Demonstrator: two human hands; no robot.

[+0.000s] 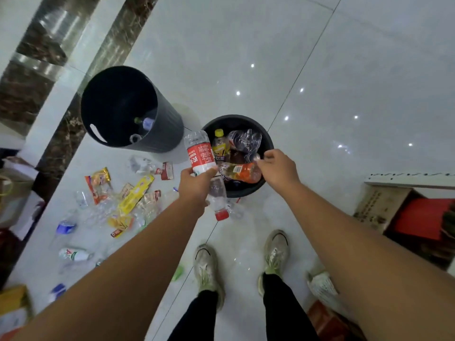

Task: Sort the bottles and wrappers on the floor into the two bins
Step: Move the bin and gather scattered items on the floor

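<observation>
My left hand (195,184) grips a clear water bottle with a red label (200,155) and a red cap, tilted over the near left rim of the right black bin (270,145). That bin holds several bottles, among them a yellow-capped one (220,146) and a crushed clear one (245,140). My right hand (278,168) is above the same bin, its fingers pinched on the end of an orange-label bottle (242,172) lying on top of the pile. The left black bin (85,119) stands farther back with a few items at its bottom.
Wrappers (134,195) and clear bottles (66,226) lie scattered on the white tile floor at the left. My shoes (205,264) stand just in front of the right bin. A cardboard box (384,205) and a power strip (408,179) sit at the right.
</observation>
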